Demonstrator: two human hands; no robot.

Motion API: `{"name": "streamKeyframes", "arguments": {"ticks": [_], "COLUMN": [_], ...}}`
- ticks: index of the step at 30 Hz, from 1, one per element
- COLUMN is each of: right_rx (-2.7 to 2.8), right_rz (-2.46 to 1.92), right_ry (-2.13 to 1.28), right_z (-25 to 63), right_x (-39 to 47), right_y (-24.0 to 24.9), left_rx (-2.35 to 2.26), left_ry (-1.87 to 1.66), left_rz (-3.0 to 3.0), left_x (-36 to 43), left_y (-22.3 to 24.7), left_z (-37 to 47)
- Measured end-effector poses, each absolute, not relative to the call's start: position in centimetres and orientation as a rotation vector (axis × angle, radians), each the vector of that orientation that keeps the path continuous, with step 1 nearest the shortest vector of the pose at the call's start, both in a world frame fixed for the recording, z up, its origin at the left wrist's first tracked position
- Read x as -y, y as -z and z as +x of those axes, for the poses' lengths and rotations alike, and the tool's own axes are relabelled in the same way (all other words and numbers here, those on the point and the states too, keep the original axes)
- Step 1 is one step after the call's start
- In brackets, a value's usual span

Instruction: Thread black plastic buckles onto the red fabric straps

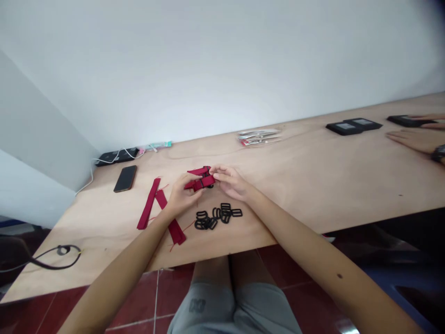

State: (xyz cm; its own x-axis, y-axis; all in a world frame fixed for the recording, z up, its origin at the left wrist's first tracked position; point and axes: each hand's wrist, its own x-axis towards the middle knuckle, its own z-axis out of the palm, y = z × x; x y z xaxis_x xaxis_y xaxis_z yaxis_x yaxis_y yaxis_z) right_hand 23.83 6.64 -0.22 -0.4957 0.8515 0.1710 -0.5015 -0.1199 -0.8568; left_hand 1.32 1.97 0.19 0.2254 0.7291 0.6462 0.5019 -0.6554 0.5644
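Note:
My left hand (182, 194) is closed on a red strap (207, 181) fitted with a black slider buckle. From the other side, my right hand (230, 182) pinches the same strap near its right end. Behind it lies a second red strap piece (197, 171) with black hardware, partly covered by my fingers. Just below my hands, several loose black slider buckles (206, 221) lie in a small heap on the table. Left of them are flat red straps (149, 204) with loose threads; another red strap (176, 232) is partly hidden under my left forearm.
A phone (125, 179) and black boxes with a white cable (116, 157) are at the left. Packaged items (259, 137) lie near the wall. Black cases (353, 125) stand at the right, by another person's hand (417, 139). A black cable loop (55, 265) sits at the left edge.

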Motion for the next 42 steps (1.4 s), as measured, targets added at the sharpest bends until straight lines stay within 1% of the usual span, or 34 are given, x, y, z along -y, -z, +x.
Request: {"name": "streamKeyframes", "arguments": {"ticks": [8, 18, 27, 31, 34, 39, 42], "right_rx": [1.264, 1.398, 1.427, 1.454, 1.524, 1.593, 1.612], "right_rz": [-0.512, -0.502, -0.474, -0.472, -0.423, -0.398, -0.42], "right_ry": [-1.712, -1.828, -1.786, -1.762, -1.738, -1.79, -1.711], "right_z": [23.6, 23.2, 23.4, 23.4, 23.3, 23.2, 23.3], "right_x": [-6.6, -6.0, -6.2, -6.4, -6.4, -6.2, -6.3], "right_y": [0.5, 0.7, 1.0, 1.5, 1.7, 1.6, 1.6], "left_rx": [-1.125, -0.983, -1.066, -1.015, -1.011, -0.975, -0.949], "left_ry": [-1.397, -1.441, -1.459, -1.517, -1.469, -1.475, -1.483], "left_rz": [2.342, 2.424, 2.511, 2.53, 2.556, 2.582, 2.568], "left_x": [-2.1, -1.1, -1.1, -1.0, -0.9, -0.7, -0.5], "left_y": [-0.1, -0.5, -0.5, -0.5, -0.3, -0.2, -0.6], "left_z": [1.4, 2.5, 2.4, 2.7, 2.8, 3.0, 3.0]}}
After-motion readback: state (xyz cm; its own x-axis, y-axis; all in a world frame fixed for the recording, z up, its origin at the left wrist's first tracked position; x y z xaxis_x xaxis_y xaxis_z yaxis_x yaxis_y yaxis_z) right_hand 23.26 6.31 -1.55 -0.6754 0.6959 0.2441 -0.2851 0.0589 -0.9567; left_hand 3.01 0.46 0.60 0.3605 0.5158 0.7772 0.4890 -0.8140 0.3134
